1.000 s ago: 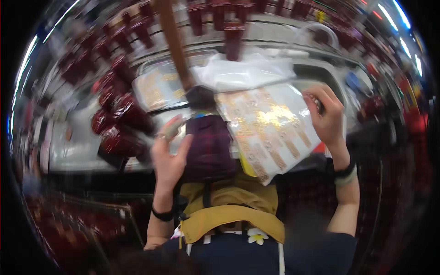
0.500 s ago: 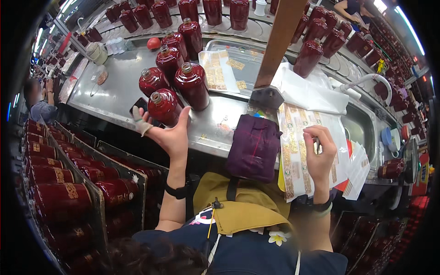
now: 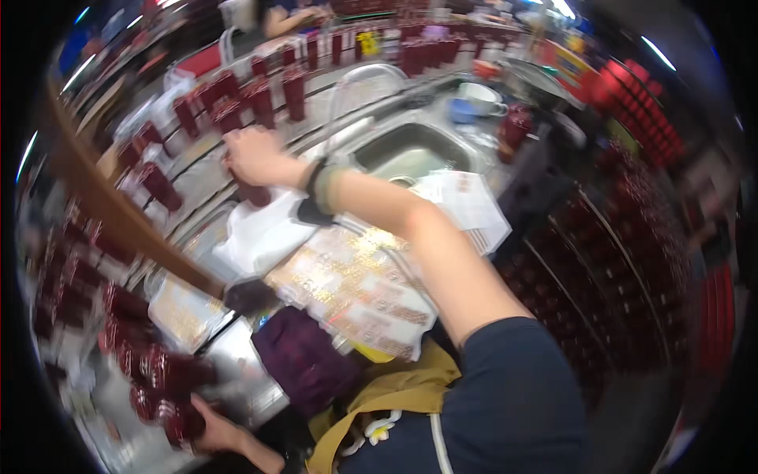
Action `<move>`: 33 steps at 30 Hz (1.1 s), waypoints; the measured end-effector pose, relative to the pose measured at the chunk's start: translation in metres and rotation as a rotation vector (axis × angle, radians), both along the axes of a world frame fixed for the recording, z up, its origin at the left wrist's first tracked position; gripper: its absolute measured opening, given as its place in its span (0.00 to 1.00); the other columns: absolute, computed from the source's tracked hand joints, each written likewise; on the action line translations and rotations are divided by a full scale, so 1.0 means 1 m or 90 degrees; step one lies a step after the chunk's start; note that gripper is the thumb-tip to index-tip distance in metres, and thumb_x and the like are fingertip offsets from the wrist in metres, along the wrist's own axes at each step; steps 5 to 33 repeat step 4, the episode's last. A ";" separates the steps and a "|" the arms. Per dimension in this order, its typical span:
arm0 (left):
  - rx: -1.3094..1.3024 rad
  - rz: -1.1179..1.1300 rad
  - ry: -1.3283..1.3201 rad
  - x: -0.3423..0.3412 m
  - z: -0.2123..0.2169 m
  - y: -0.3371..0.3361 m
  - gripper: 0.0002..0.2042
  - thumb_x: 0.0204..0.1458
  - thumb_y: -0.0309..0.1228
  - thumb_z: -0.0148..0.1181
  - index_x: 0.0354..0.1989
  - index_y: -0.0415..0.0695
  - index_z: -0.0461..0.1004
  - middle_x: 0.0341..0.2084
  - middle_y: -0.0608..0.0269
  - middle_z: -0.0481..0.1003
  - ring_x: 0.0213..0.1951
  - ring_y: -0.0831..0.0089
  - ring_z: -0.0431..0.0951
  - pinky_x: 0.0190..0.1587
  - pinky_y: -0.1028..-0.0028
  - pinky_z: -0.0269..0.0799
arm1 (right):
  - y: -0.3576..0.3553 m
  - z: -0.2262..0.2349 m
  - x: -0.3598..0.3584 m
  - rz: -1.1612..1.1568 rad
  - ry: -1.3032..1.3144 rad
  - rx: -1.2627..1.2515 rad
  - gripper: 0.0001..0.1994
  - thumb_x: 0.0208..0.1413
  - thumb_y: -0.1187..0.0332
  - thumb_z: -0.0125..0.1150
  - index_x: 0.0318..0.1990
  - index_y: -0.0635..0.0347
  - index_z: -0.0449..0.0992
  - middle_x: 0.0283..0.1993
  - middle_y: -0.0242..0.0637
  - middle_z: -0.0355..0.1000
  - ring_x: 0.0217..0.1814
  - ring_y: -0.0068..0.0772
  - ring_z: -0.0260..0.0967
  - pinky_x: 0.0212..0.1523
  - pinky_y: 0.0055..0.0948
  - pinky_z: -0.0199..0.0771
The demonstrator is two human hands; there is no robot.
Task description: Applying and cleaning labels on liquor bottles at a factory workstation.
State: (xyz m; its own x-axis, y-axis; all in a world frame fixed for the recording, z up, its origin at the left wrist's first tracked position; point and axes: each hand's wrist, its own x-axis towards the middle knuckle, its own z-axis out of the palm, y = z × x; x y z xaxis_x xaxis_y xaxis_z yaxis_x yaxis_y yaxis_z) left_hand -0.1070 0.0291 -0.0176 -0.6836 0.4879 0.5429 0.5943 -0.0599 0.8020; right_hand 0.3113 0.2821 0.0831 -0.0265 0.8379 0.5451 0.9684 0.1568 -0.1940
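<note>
With my right arm stretched across the bench, my right hand [image 3: 259,156] is closed round the top of a dark red glass bottle [image 3: 251,192], beside a white plastic sheet [image 3: 264,233]. At the lower left my left hand [image 3: 217,429] is pressed to the side of another red bottle [image 3: 180,421], thumb along it. Its other fingers are mostly hidden. More red bottles [image 3: 170,370] stand against that one. Between my arms lie a purple cloth bundle [image 3: 300,359] and sheets of gold stickers [image 3: 347,288]. The whole picture is smeared by motion.
A brown post [image 3: 130,205] rises from the bench left of my right hand. Past it runs a line of red bottles [image 3: 257,99]. A sink [image 3: 410,150] with a white tap [image 3: 367,75] and cups [image 3: 478,99] lie to the right. Racks of bottles [image 3: 600,261] stand lower right.
My view has swung to the right. My right hand has gone from above the sticker sheets to a bottle across the bench. The left hand, spread before, now rests against a bottle.
</note>
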 end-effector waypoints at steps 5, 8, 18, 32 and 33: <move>0.118 0.229 0.556 -0.081 -0.079 0.043 0.36 0.37 0.41 0.85 0.53 0.38 0.73 0.43 0.58 0.81 0.46 0.62 0.82 0.57 0.54 0.75 | 0.051 0.012 -0.003 -0.069 0.039 -0.166 0.29 0.58 0.45 0.67 0.58 0.57 0.74 0.57 0.49 0.75 0.61 0.54 0.73 0.58 0.54 0.74; 0.118 0.229 0.556 -0.081 -0.079 0.043 0.36 0.37 0.41 0.85 0.53 0.38 0.73 0.43 0.58 0.81 0.46 0.62 0.82 0.57 0.54 0.75 | 0.051 0.012 -0.003 -0.069 0.039 -0.166 0.29 0.58 0.45 0.67 0.58 0.57 0.74 0.57 0.49 0.75 0.61 0.54 0.73 0.58 0.54 0.74; 0.118 0.229 0.556 -0.081 -0.079 0.043 0.36 0.37 0.41 0.85 0.53 0.38 0.73 0.43 0.58 0.81 0.46 0.62 0.82 0.57 0.54 0.75 | 0.051 0.012 -0.003 -0.069 0.039 -0.166 0.29 0.58 0.45 0.67 0.58 0.57 0.74 0.57 0.49 0.75 0.61 0.54 0.73 0.58 0.54 0.74; 0.118 0.229 0.556 -0.081 -0.079 0.043 0.36 0.37 0.41 0.85 0.53 0.38 0.73 0.43 0.58 0.81 0.46 0.62 0.82 0.57 0.54 0.75 | 0.051 0.012 -0.003 -0.069 0.039 -0.166 0.29 0.58 0.45 0.67 0.58 0.57 0.74 0.57 0.49 0.75 0.61 0.54 0.73 0.58 0.54 0.74; 0.118 0.229 0.556 -0.081 -0.079 0.043 0.36 0.37 0.41 0.85 0.53 0.38 0.73 0.43 0.58 0.81 0.46 0.62 0.82 0.57 0.54 0.75 | 0.051 0.012 -0.003 -0.069 0.039 -0.166 0.29 0.58 0.45 0.67 0.58 0.57 0.74 0.57 0.49 0.75 0.61 0.54 0.73 0.58 0.54 0.74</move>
